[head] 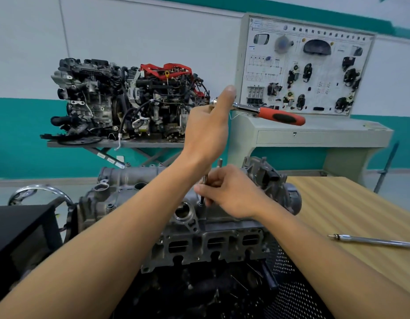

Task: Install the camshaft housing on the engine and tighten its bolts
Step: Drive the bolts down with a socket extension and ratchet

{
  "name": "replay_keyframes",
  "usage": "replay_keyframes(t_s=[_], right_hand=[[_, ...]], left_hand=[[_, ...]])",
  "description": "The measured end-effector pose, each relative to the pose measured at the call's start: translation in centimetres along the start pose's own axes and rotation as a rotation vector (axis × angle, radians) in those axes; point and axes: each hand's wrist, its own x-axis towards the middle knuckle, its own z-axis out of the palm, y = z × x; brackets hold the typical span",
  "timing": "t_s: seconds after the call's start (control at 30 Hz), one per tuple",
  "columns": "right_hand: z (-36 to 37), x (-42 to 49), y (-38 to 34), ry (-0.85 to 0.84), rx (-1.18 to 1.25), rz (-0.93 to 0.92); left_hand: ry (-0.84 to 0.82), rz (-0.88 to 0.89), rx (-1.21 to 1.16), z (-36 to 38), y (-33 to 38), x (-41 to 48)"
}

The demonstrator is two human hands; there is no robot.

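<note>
Both hands are on one tool. Our left hand, raised high, is closed on the head end of a ratchet wrench. One digit lies straight along the chrome shank, and the rest of the grip is hidden behind the back of the hand. The red-and-black handle sticks out to the right, free of any hold.

Below it, our right hand pinches a thin extension bar between thumb and curled fingertips. The bar stands upright, and its lower end sits on a bolt in the top of the camshaft housing. Its upper end passes behind our left wrist, so we cannot see where it joins the wrench.

The housing lies across the top of the engine, a grey casting with open round bores, directly in front of us. A short pin rises from it just beyond our right hand. The engine rests on a black perforated stand.

To the right is a wooden table with a loose chrome rod lying on it. To the near left sits a black box. Far left, a second engine sits on a grey lift table. Far right stands an electrical training board.
</note>
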Motion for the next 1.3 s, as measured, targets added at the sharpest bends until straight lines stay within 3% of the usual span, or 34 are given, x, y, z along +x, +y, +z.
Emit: replay_keyframes(t_s=[0.37,0.47,0.57,0.7,0.8,0.93,1.03,1.3], right_hand=[[-2.3,0.3,0.2,-0.124,-0.016,-0.045],[-5.7,0.4,-0.3,0.149,0.472,-0.187],[-9.1,0.4,-0.7,0.27,1.063,-0.261],[-8.5,1.5,-0.6,0.462,1.292,-0.061],[-8.2,3.1,-0.8,0.497,1.378,0.025],[-8.4,4.5,-0.8,0.509,1.403,0.024],[-8.1,3.4,-0.2,0.573,1.363,-0.065],[-6.9,-0.6,-3.4,0.923,0.991,-0.39]], left_hand=[[0.048,0.018,0.064,1.0,-0.3,0.2],[0.019,-0.015,0.026,0.5,-0.5,0.5],[0.014,-0.032,0.015,0.3,-0.5,0.4],[-0.034,-0.016,0.034,0.6,-0.6,0.0],[-0.116,-0.061,0.081,1.1,-0.3,0.1],[-0.231,-0.193,-0.019,0.9,-0.1,0.7],[-0.222,-0.276,-0.09,0.4,-0.3,1.3],[-0.165,-0.327,-0.184,-0.3,-0.7,2.0]])
